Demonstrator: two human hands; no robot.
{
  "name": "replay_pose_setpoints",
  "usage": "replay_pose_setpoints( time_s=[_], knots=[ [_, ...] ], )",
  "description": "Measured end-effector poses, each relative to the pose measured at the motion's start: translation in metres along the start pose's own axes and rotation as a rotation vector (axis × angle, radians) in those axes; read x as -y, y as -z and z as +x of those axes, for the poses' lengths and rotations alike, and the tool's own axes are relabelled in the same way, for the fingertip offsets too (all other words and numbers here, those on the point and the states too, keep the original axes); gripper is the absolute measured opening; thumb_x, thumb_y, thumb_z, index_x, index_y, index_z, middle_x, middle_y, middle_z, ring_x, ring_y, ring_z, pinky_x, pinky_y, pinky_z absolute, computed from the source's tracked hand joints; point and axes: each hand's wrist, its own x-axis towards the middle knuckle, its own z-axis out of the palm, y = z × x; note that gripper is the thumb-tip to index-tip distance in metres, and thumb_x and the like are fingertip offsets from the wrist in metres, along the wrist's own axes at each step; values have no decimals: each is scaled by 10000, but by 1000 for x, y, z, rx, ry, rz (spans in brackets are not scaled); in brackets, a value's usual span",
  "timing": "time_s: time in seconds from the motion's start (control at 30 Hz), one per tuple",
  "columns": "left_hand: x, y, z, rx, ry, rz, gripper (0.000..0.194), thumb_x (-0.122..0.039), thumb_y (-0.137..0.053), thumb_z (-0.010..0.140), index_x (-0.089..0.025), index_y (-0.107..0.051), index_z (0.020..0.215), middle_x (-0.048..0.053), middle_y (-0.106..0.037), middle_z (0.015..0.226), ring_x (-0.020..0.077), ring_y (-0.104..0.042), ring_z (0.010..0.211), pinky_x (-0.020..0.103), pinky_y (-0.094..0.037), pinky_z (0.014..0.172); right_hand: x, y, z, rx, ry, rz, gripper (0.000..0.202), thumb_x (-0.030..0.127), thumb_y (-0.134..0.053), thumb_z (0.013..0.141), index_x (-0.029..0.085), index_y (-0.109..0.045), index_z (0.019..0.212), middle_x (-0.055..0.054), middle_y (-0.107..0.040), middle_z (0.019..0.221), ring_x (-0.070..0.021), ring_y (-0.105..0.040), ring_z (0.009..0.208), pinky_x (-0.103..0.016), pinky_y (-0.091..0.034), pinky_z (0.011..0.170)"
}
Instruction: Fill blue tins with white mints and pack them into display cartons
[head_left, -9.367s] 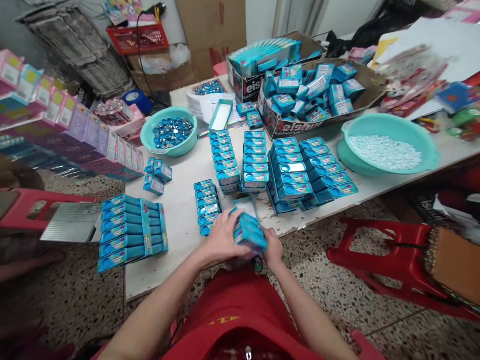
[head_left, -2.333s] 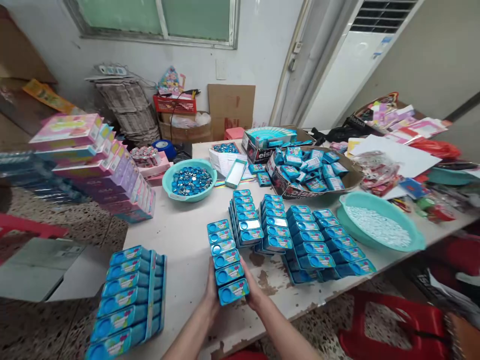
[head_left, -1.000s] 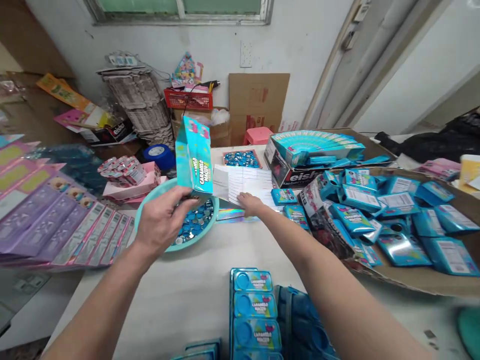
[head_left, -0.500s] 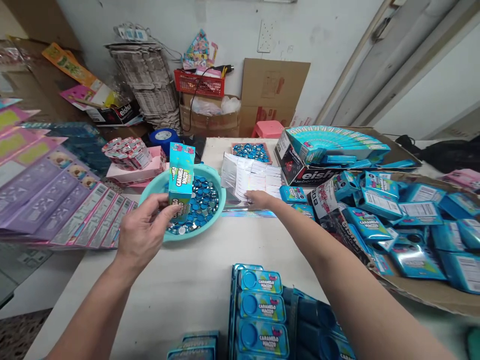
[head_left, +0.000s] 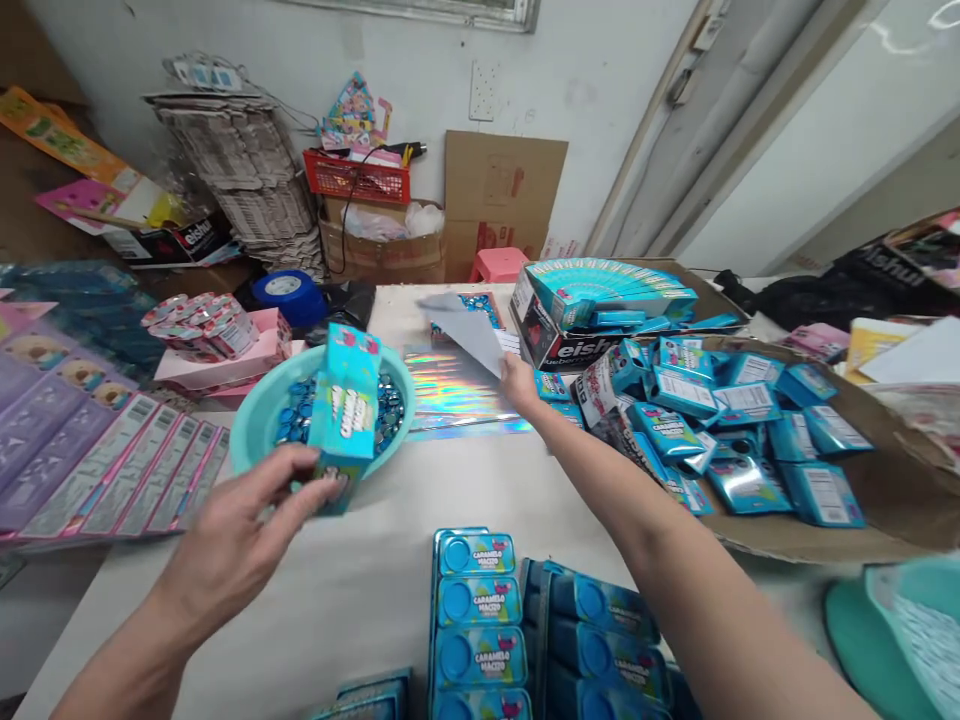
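My left hand [head_left: 262, 510] pinches the lower part of a blue candy box [head_left: 346, 400], which stands upright in front of a turquoise basin [head_left: 251, 425] of small blue and silver pieces. Farther right, my right hand [head_left: 519, 382] grips the right end of a white paper sheet [head_left: 469, 332], its fingers closed on it. The sheet is raised and tilted over a shiny holographic sheet [head_left: 465, 390] on the white table [head_left: 375, 580]. Blue tins [head_left: 480, 602] lie in rows near the front edge.
An open carton [head_left: 885, 500] at the right holds several blue packs. Behind it stands a box [head_left: 555, 335] of fanned blue cards. Purple packaging [head_left: 90, 430] lies at the left, and a green basin [head_left: 870, 610] is at the lower right. A red basket [head_left: 360, 178] is at the back.
The white paper stack has been lifted off the holographic sheet by my right hand, baring it. My left hand holds the blue box nearer. The view has turned to the right.
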Motion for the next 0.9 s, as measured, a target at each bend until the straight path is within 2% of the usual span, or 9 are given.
replay_pose_setpoints(
  time_s=[0.1, 0.2, 0.3, 0.37, 0.43, 0.5, 0.63, 0.77, 0.9],
  knots=[
    [-9, -22, 5, 253, -90, -31, 269, -479, -502, 826, -239, -616, 783, -6, -631, 657, 145, -558, 556, 241, -422, 510, -9, 41, 4, -173, -34, 79, 290, 207, -249, 920, 152, -530, 964, -55, -607, 868, -162, -530, 812, -265, -429, 760],
    [-5, -76, 21, 426, -131, 52, 266, -400, -430, 878, -230, -607, 773, 0, -639, 699, 151, -590, 638, 240, -434, 591, -15, 85, 1, -420, 26, 345, 208, 257, -331, 893, 162, -513, 861, -12, -558, 783, -137, -490, 746, -253, -425, 708],
    [5, -130, 37, 466, -76, 169, 167, -276, -504, 825, -226, -645, 900, 43, -691, 932, 208, -632, 883, 290, -466, 747, -14, 134, -10, -668, 139, 673, 160, 300, -472, 833, 182, -487, 727, 37, -483, 664, -110, -436, 636, -236, -404, 617],
    [9, -145, 44, 400, 14, 68, 256, -264, -564, 777, -207, -643, 1014, 80, -664, 1105, 247, -592, 1052, 341, -448, 885, -10, 171, -29, -744, 202, 709, 179, 307, -520, 818, 184, -490, 692, 49, -462, 633, -99, -423, 596, -232, -395, 589],
    [3, -138, 48, 282, 183, -195, 393, -365, -584, 774, -174, -601, 1117, 117, -637, 1159, 267, -586, 1074, 387, -442, 926, -3, 209, -60, -774, 272, 639, 170, 302, -536, 826, 180, -525, 707, 42, -492, 641, -103, -455, 596, -236, -408, 593],
    [-13, -113, 49, 207, 376, -563, 564, -539, -530, 792, -159, -528, 1209, 144, -631, 1149, 266, -627, 985, 422, -483, 866, 5, 243, -105, -757, 331, 483, 142, 284, -533, 844, 184, -574, 752, 25, -552, 673, -119, -516, 631, -247, -437, 619],
    [-65, -52, 35, 382, 461, -1199, 816, -782, -319, 759, -164, -466, 1271, 178, -612, 1166, 292, -650, 930, 477, -527, 752, 20, 286, -225, -597, 476, 84, 150, 212, -503, 875, 227, -650, 851, -20, -675, 785, -161, -639, 757, -274, -504, 694],
    [-102, -36, -8, 556, 461, -1295, 778, -759, -483, 701, -127, -587, 1142, 148, -679, 1020, 308, -649, 912, 439, -537, 735, 20, 281, -354, -328, 658, -68, 300, 134, -423, 903, 238, -628, 1097, -69, -705, 1027, -182, -647, 1011, -332, -543, 829],
    [-107, -68, -69, 639, 503, -1010, 537, -352, -831, 489, -110, -674, 941, 83, -713, 839, 227, -655, 724, 322, -528, 659, 2, 240, -458, -256, 563, -136, 352, 143, -404, 927, 217, -578, 1224, -102, -690, 1109, -178, -638, 1054, -350, -552, 874]
  ],
)
